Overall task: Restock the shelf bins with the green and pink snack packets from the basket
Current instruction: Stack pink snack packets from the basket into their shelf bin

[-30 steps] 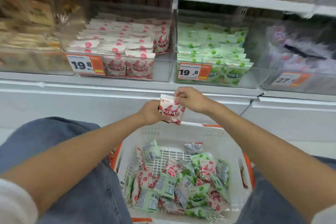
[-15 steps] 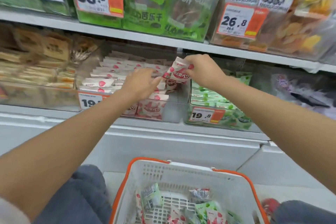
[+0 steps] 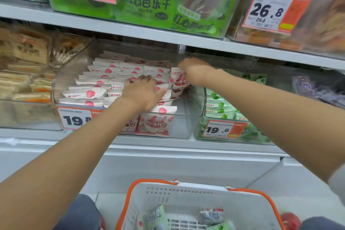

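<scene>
Left hand (image 3: 141, 93) lies flat (fingers straight) on the stacked packets (image 3: 100, 82), while right hand (image 3: 196, 72) pinches a pink packet (image 3: 179, 81).

Rows of pink packets (image 3: 87, 93) pack the clear bin (image 3: 186, 123) left & centre; free room only at its right end, by the wall w/ the green bin (image 3: 200, 134). Upper shelf (image 3: 141, 32) caps access overhead.

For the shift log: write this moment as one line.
phase: stocking pink bin | right hand: holds pink packet at bin's right side | left hand: flat on shelved packets | green bin: untouched | basket: not empty
</scene>
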The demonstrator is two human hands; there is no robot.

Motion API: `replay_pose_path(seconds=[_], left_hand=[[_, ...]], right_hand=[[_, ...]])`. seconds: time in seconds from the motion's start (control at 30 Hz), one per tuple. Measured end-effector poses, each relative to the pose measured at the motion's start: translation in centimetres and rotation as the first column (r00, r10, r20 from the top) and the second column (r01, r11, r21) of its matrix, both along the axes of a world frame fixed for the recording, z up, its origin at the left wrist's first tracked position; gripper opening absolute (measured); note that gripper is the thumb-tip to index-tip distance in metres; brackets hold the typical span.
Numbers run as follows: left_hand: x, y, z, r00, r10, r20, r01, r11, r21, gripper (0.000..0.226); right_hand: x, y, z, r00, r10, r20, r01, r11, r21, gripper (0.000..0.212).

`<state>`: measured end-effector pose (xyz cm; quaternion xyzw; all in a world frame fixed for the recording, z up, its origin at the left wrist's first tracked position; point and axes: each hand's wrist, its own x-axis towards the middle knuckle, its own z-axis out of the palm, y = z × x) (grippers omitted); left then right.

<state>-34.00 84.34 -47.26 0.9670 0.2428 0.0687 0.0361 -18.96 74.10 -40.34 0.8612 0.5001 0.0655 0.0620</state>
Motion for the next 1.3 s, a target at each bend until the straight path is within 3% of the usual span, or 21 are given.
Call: replay_pose_path(seconds=[0.33, 0.47, 0.53, 1.03, 1.17, 1.3], left_hand=[[0.1, -0.1, 0.0, 1.000, 0.007, 0.010, -0.007, 1.000, -0.003, 0.066], [0.1, -0.1, 0.0, 1.000, 0.016, 0.003, -0.016, 1.000, -0.009, 0.066], [0.2, -0.2, 0.0, 1.000, 0.014, 0.001, -0.014, 1.000, -0.012, 0.066], [0.2, 0.1, 0.1, 1.000, 0.014, 0.027, -0.011, 0.996, -0.085, 0.063], [-1.0, -1.4, 1.0, 0.973, 0.035, 0.229, -0.021, 0.998, -0.064, 0.045], [-3.9, -6.6, 2.0, 0.872, 0.025, 0.489, -0.023, 1.000, -0.010, 0.017]], right_hand=[[-1.2, 1.4, -0.5, 0.997, -0.061, -0.040, 0.057, 0.995, -0.086, 0.016], [-1.9, 1.8, -1.5, 0.998, -0.057, -0.003, 0.056, 0.993, -0.106, 0.033], [-1.9, 1.9, -2.0, 0.998, -0.064, 0.009, 0.065, 0.987, -0.145, 0.030], [-3.2, 1.5, -0.9, 0.983, -0.177, 0.050, 0.181, 0.980, -0.088, 0.037], [-4.9, -1.7, -0.5, 0.994, -0.085, 0.062, 0.081, 0.995, 0.063, 0.014], [-7.5, -6.6, -1.9, 0.997, 0.063, -0.034, -0.049, 0.948, 0.314, 0.017]])
